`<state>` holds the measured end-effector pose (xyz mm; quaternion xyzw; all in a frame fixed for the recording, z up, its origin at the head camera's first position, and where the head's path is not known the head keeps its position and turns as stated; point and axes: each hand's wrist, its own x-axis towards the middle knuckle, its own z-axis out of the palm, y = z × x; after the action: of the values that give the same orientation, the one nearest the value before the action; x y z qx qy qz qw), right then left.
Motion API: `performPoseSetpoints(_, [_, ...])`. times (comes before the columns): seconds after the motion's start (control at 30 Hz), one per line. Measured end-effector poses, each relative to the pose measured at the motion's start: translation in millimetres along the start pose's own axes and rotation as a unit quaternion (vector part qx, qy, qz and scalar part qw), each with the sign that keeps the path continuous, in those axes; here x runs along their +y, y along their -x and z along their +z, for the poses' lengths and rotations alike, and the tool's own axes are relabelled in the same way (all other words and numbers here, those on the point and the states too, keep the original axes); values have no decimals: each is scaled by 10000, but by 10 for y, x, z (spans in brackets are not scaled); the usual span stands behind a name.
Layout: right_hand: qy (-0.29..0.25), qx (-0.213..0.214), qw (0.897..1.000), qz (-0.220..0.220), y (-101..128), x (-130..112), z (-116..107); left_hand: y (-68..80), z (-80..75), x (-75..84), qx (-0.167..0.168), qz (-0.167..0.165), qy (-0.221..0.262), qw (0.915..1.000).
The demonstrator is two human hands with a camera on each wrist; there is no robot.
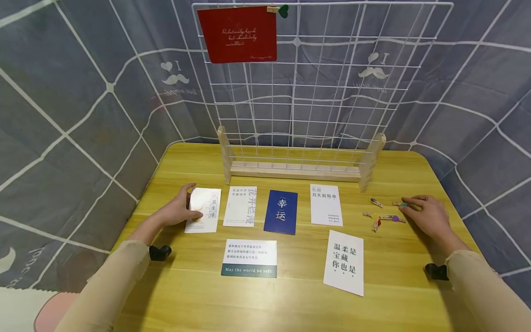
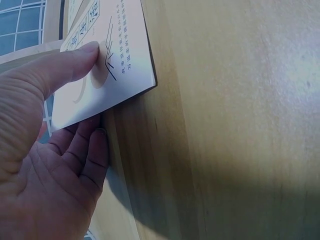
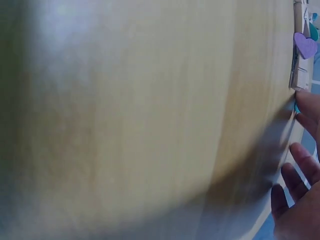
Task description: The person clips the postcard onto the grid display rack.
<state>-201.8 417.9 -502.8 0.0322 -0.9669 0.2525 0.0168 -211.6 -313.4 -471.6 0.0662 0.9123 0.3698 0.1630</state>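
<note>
My left hand (image 1: 179, 208) pinches the left edge of a white card (image 1: 206, 225) printed with a drawing and boxed characters. In the left wrist view the thumb lies on the card's printed face, with the other fingers under it; the card's near edge is lifted off the table. At the right, my right hand (image 1: 429, 216) pinches a small wooden clothespin (image 1: 397, 204) with a teal decoration, at table level. Beside it lie several more clothespins, among them one with a purple heart (image 3: 306, 46) and one with a red heart (image 1: 376, 225).
A white wire grid rack (image 1: 294, 92) on wooden feet stands at the back of the wooden table (image 1: 186, 295). A red card (image 1: 238, 37) hangs from its top left by a green-heart clothespin (image 1: 283, 11). Several cards, including a blue card (image 1: 280, 212), lie across the middle.
</note>
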Motion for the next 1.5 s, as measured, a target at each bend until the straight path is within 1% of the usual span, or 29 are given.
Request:
performPoseSetpoints(0.1, [131, -27, 9997, 194, 4, 6, -18, 8, 0, 4, 24, -11, -22, 10000])
performPoseSetpoints(0.2, [-17, -43, 9995, 297, -7, 7, -26, 17, 2, 12, 39, -35, -27, 10000])
performPoseSetpoints(0.43, [-337, 48, 9993, 155, -1, 11, -30, 29, 9, 41, -9, -49, -13, 10000])
performPoseSetpoints(0.63, [-6, -15, 9999, 169, 55, 65, 0, 26, -1, 36, -111, -33, -41, 9999])
performPoseSetpoints(0.8, [107, 93, 9998, 139, 74, 68, 30, 23, -6, 22, -149, 13, 3, 9999])
performPoseSetpoints(0.93, [156, 190, 9996, 140, 80, 57, 50, 15, -15, 3, -99, 36, -59, 9999])
performPoseSetpoints(1.07, [153, 254, 9994, 151, 85, 41, 65, 17, -27, -9, 27, -9, -97, 9999])
performPoseSetpoints(1.13, [140, 285, 9994, 162, 85, 30, 70, 29, -38, -10, 76, 8, 27, 10000])
performPoseSetpoints(1.27, [167, 367, 9990, 171, 88, 11, 82, 73, -74, -18, 209, -1, 477, 9986])
performPoseSetpoints(1.37, [172, 414, 9989, 163, 95, 2, 92, 117, -117, -18, 328, -95, 754, 9966])
performPoseSetpoints(1.5, [143, 488, 9986, 144, 104, -5, 100, 174, -184, 20, 484, -184, 960, 9940])
